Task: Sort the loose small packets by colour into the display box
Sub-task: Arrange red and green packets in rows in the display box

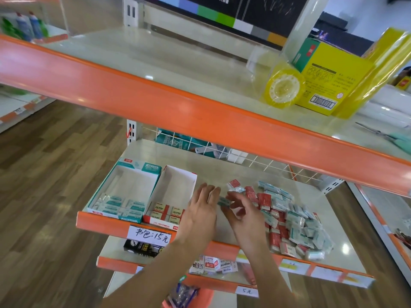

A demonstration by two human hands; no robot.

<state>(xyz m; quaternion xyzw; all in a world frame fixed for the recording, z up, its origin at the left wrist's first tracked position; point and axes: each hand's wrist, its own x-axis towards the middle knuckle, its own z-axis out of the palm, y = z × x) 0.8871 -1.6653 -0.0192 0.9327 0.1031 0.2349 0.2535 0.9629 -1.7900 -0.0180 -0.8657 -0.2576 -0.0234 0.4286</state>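
Observation:
A heap of loose small packets (291, 221), red and teal-white, lies on the right of the middle shelf. Two open display boxes stand at the left: a teal box (111, 187) with several teal packets along its front, and a red-trimmed white box (178, 174) with several red packets at its front. My left hand (201, 213) hovers with straight fingers beside the red box. My right hand (241, 208) is at the heap's left edge and pinches a teal packet (222, 201) between thumb and fingers.
An orange-edged upper shelf (200, 107) overhangs the work area, bearing a yellow tape roll (283, 87) and a yellow box (329, 83). A white wire divider (255, 161) runs behind the packets. Lower shelves hold small cartons (211, 264). Wooden floor lies left.

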